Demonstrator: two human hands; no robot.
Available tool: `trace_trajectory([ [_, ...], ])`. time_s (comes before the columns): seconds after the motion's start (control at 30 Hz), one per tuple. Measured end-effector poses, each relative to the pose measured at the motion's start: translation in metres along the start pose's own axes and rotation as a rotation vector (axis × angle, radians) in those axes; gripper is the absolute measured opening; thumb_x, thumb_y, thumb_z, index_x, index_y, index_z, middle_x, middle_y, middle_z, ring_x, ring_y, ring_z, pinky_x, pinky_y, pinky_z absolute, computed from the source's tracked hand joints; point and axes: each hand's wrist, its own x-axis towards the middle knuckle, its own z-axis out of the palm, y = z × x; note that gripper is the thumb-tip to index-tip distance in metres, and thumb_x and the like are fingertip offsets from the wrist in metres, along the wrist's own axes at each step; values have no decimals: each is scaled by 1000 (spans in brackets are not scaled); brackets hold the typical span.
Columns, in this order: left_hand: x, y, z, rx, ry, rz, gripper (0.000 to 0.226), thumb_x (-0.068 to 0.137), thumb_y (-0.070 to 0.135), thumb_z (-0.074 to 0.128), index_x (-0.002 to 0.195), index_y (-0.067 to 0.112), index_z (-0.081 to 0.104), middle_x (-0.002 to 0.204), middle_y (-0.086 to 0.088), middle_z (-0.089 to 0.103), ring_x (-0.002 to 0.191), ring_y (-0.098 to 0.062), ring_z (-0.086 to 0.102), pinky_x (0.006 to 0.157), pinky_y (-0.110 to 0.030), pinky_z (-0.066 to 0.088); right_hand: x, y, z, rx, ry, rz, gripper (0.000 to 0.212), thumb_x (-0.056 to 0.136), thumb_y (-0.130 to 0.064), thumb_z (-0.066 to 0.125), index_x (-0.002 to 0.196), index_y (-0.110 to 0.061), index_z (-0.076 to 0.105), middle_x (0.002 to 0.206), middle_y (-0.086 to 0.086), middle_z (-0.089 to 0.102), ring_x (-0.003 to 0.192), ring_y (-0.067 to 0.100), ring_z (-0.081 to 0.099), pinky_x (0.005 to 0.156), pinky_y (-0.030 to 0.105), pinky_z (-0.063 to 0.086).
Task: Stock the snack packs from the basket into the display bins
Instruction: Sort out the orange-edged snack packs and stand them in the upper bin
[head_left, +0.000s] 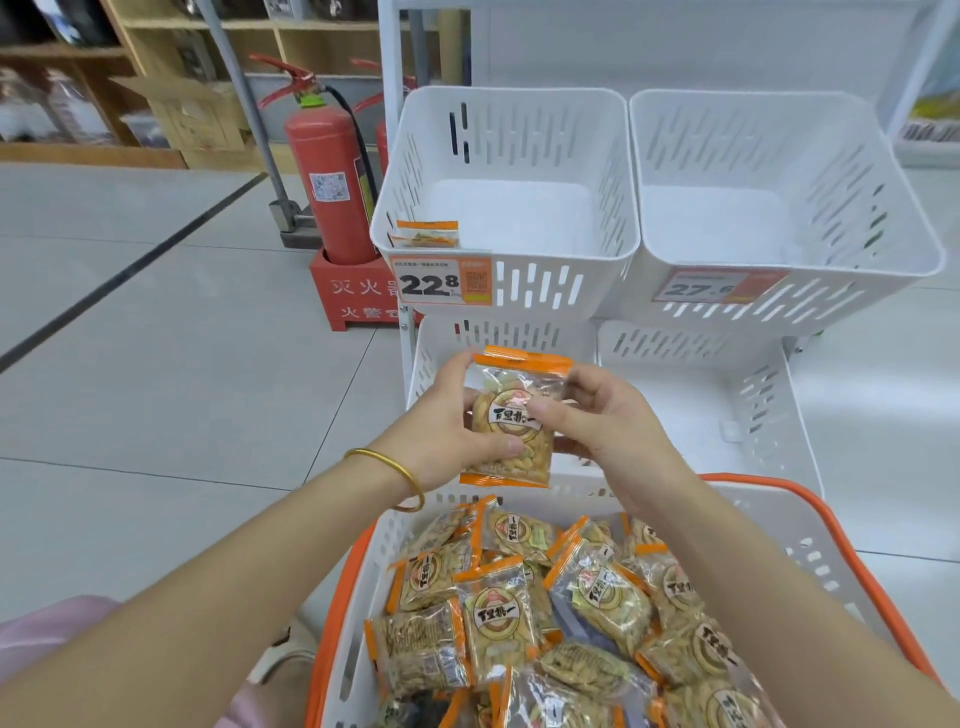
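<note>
both hands, left hand (451, 422) + right hand (597, 415), pinching one snack pack (511, 421) upright above basket (810, 535), prob squaring it up for upper-left bin (618, 171), which holds just a couple packs

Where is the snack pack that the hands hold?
In the head view, the snack pack is central, held by the left hand and right hand above the basket, before the lower left bin.

A clear snack pack (511, 415) with orange ends is held upright between the left hand (447, 421) and right hand (613, 421), above the white, orange-rimmed basket (810, 545) in which many like packs (498, 618) are heaped. One further pack (427, 234) is propped in the front left corner of the upper left display bin (519, 130), beside the upper right bin (769, 145).
</note>
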Motion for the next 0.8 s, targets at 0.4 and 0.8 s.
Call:
trace_trajectory([
  [0.4,74,31,-85,478,638,354,83,77,36,73,144,16,28,145,-6,30,135,-20,22,108,-25,17,151,-118,10,-269,291,-402,21,75,-12,76,76,-26,60,76,-2,65,71,16,66,61,35,56],
  [0.8,122,-6,-92,321,588,250,114,71,34,80,150,19,-1,153,0,15,142,-17,14,115,-41,25,273,-76,46,-641,-115,38,15,88,-6,61,100,-14,59,99,9,59,89,22,56,80,42,56],
])
